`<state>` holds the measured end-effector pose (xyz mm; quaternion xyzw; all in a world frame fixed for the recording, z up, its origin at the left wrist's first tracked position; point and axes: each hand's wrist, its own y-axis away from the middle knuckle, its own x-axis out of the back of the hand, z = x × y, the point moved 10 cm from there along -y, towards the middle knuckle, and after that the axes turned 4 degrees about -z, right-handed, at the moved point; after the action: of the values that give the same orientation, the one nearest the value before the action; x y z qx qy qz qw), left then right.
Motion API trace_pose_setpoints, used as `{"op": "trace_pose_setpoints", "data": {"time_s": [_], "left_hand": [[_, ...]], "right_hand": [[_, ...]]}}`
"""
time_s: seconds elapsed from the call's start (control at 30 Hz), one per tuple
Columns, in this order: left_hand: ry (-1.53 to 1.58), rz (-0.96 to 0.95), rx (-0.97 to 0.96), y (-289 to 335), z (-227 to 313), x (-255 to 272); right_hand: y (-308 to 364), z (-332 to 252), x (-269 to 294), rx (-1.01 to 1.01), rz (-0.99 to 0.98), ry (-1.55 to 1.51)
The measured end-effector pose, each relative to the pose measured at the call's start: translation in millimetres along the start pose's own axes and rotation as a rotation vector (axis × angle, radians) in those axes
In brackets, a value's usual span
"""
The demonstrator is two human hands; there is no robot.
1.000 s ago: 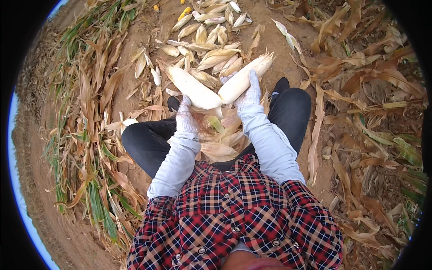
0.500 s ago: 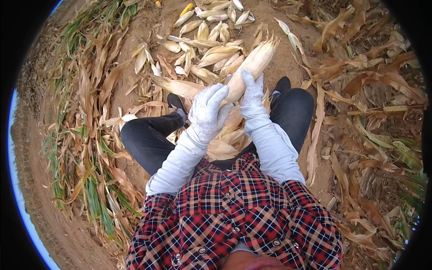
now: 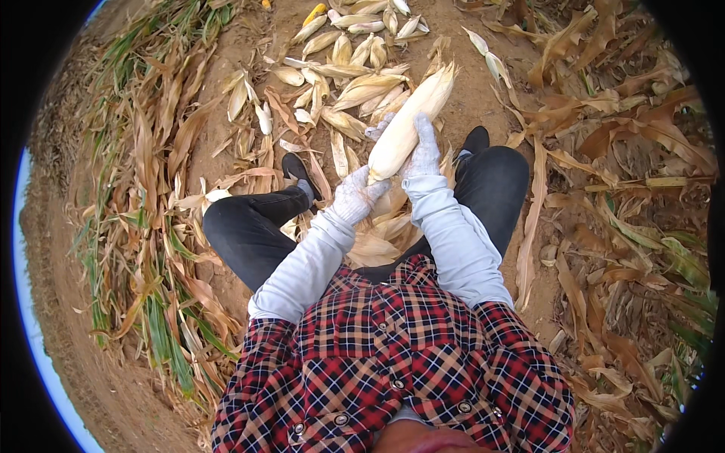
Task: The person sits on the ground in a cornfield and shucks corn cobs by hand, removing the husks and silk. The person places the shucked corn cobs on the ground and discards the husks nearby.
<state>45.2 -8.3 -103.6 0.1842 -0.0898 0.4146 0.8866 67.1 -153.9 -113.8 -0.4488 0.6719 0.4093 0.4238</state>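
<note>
A large ear of corn (image 3: 411, 124), still wrapped in pale husk, slants up and away between my gloved hands. My right hand (image 3: 424, 151) grips its side, with the thumb along the near face and fingertips showing past the far-left side. At the ear's lower, blunt end is my left hand (image 3: 356, 195), its fingers closed against that end and partly hidden by it. Both gloves are whitish. Loose husks (image 3: 371, 249) lie between my legs, below the hands.
Beyond my feet lies a heap of husk-covered ears (image 3: 370, 89), with a bare yellow cob (image 3: 314, 13) at its far edge. Dry stalks and leaves border the soil at left (image 3: 143, 219) and right (image 3: 604, 128). My bent knees flank the hands.
A broad husk strip that stuck out leftward by my left hand is no longer there. My left hand has moved down to the ear's lower end, and the ear looks smoother.
</note>
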Motion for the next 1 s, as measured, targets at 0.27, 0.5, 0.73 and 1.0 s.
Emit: {"op": "trace_pose_setpoints", "data": {"time_s": [0.27,0.5,0.73,1.0], "left_hand": [[-0.629,-0.029,-0.081,13.0,21.3,-5.1],[-1.128,-0.424,-0.138,24.7,-6.1,-51.7],[-1.090,-0.379,-0.217,32.4,31.8,-43.1],[-0.713,-0.059,-0.366,52.5,74.4,-13.9]], "right_hand": [[-5.0,14.9,27.9,-0.154,0.063,0.126],[10.9,28.8,19.0,-0.388,-0.015,0.533],[8.8,20.4,35.5,-0.289,0.092,0.434],[-13.5,6.4,63.7,-0.079,0.210,0.112]]}}
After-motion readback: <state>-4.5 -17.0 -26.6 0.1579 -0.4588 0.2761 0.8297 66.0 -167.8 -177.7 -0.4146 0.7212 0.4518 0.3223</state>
